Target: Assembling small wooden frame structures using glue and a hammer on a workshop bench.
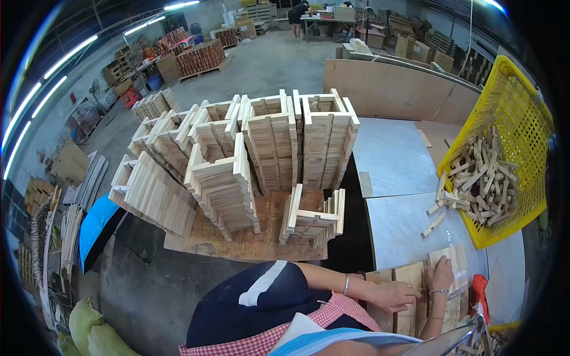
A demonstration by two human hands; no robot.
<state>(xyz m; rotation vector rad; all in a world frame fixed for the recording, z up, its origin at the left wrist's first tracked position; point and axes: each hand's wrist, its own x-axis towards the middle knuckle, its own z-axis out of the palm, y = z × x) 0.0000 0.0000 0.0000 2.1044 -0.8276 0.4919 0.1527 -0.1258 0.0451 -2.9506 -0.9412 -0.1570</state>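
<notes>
At the lower right, my left hand (pixel 394 296) reaches across flat wooden boards (pixel 408 274), its fingers curled together over their edges; whatever lies under the fingertips is too small to make out. Close beside it, my right hand (pixel 440 276) grips the near edge of a pale wooden panel (pixel 456 258) on the grey-white worktop. A bracelet shows on each wrist. Right of the hands lies a crumpled red plastic piece (pixel 480 295). A yellow perforated basket (pixel 506 113), tipped toward me, holds many short wooden sticks (pixel 485 175), some spilling onto the worktop.
Tall stacks of wooden frames (pixel 270 142) stand on a plywood board (pixel 208 244) ahead and left. A shorter frame stack (pixel 313 219) sits nearest me. On the left are a blue umbrella (pixel 98 228) and a greenish sack (pixel 92 326). Another person (pixel 297 18) stands far off.
</notes>
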